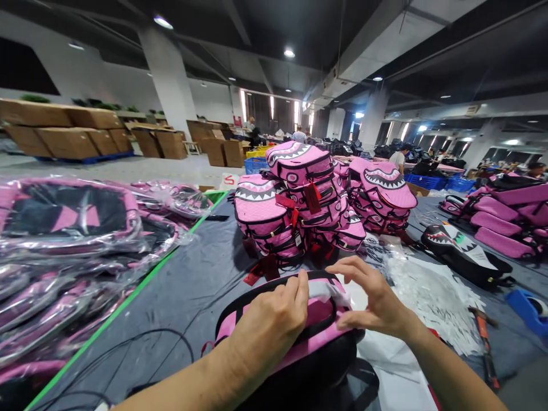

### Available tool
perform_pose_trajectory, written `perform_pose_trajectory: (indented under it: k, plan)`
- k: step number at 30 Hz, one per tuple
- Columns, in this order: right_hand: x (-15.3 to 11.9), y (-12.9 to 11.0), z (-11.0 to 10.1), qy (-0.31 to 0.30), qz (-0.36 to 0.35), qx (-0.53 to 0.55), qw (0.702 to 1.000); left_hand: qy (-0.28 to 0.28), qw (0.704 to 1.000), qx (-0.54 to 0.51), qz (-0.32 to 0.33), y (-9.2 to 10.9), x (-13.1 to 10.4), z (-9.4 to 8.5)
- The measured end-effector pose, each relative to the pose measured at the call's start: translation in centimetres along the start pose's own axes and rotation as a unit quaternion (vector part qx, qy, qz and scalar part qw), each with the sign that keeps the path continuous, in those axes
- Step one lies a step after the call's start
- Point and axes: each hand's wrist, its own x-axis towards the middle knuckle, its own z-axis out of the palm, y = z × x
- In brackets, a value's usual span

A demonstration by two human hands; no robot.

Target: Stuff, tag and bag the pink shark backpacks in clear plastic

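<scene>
A pink and black backpack (317,345) lies on the table right in front of me, its black strap side towards me. My left hand (274,319) is closed over its middle, the fingertips hidden, so what they grip cannot be made out. My right hand (374,297) is at the bag's right end, thumb and fingers apart in a curve. Between the hands, a whitish, thin sheet (327,292) shows against the pink fabric. Just beyond stand piled pink backpacks (265,214) with shark-mouth prints and red tags (312,197).
Plastic-wrapped pink bags (72,274) fill the left side, beyond a green edge strip (128,308). On the right are small clear packets (428,297), a black shark-print pouch (464,257), a hammer (484,342) and a blue tape dispenser (528,311). A black cable (141,337) lies at left.
</scene>
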Motion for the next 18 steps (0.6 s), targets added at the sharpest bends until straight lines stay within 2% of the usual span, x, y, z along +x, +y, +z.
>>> perform_pose_trajectory:
  k: [3,5,6,8,11,13,15,18]
  plan:
    - [1.3,-0.6,1.5,0.055,-0.143,-0.155,0.976,0.02,1.0,0.012,0.005,0.2,0.0,0.0]
    - [1.8,-0.8,2.8,0.074,-0.198,-0.235,0.949,0.04,0.999,0.017,0.011,0.3,-0.1,0.0]
    - [2.0,-0.9,3.5,0.08,-0.199,-0.265,0.94,0.045,0.999,0.019,0.014,0.2,-0.1,0.0]
    - [1.9,-0.7,4.4,0.091,-0.154,-0.289,0.941,0.047,0.999,0.024,0.013,0.1,-0.2,0.1]
    - [1.7,-0.4,4.3,0.083,-0.043,-0.202,0.975,0.045,0.999,0.029,-0.005,-0.1,-0.2,0.2]
    - [1.8,-0.5,3.5,0.062,-0.013,-0.128,0.99,0.054,0.998,0.021,-0.013,-0.1,-0.1,0.3]
    - [2.1,-1.0,2.7,0.04,-0.032,-0.124,0.991,0.06,0.998,0.01,-0.018,0.0,0.0,0.4]
    - [2.8,-1.8,2.8,0.014,-0.105,-0.224,0.969,0.06,0.998,-0.009,-0.016,0.4,0.2,0.6]
